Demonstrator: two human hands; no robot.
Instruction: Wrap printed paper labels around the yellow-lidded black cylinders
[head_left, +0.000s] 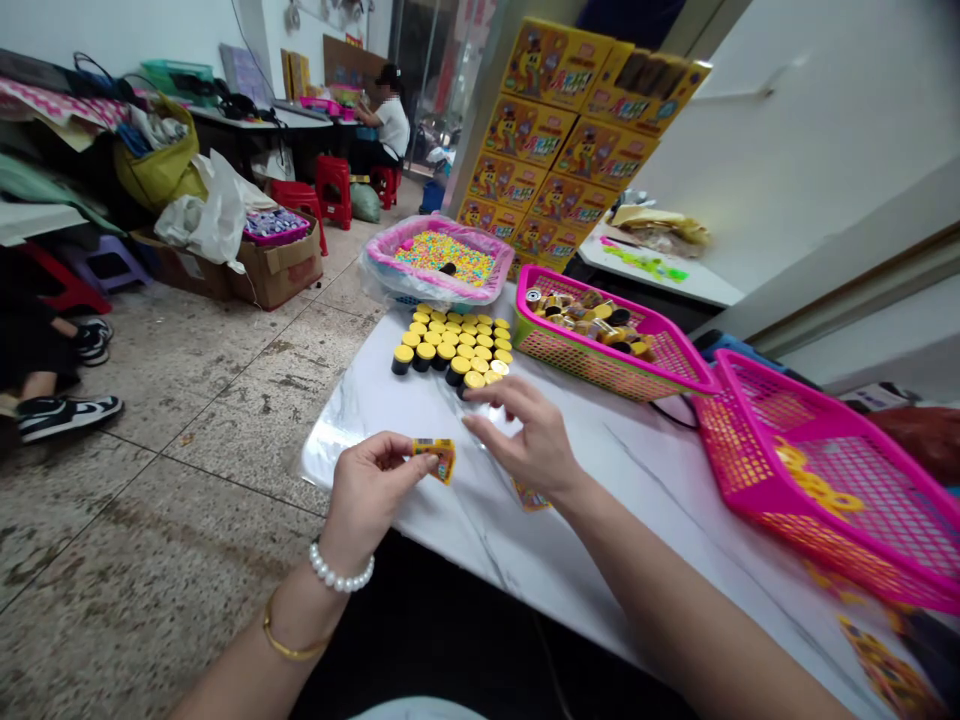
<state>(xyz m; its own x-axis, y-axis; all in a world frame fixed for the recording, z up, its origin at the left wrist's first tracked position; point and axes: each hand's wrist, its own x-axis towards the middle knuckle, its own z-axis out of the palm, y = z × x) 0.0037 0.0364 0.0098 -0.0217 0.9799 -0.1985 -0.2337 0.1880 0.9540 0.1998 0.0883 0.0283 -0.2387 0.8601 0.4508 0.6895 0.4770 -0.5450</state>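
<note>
My left hand (379, 485) pinches a small yellow printed label (436, 460) between thumb and fingers, above the front edge of the table. My right hand (529, 435) is at the near corner of a group of small black tubs with yellow lids (459, 366). Its thumb and index finger are apart, and the fingertips come close to the nearest lid; whether they touch it I cannot tell. Under the right wrist lies another yellow printed piece (531, 495), partly hidden by the hand. The tubs stand upright in rows on the white marbled table (592, 470).
A plastic-lined pink basket of colourful beads (450, 262) stands behind the tubs. Right of it are a pink-green basket of mixed tubs (592, 318) and a pink basket with yellow rings (817, 480). Stacked yellow boxes (555, 150) rise behind. Another person (390, 125) sits far off.
</note>
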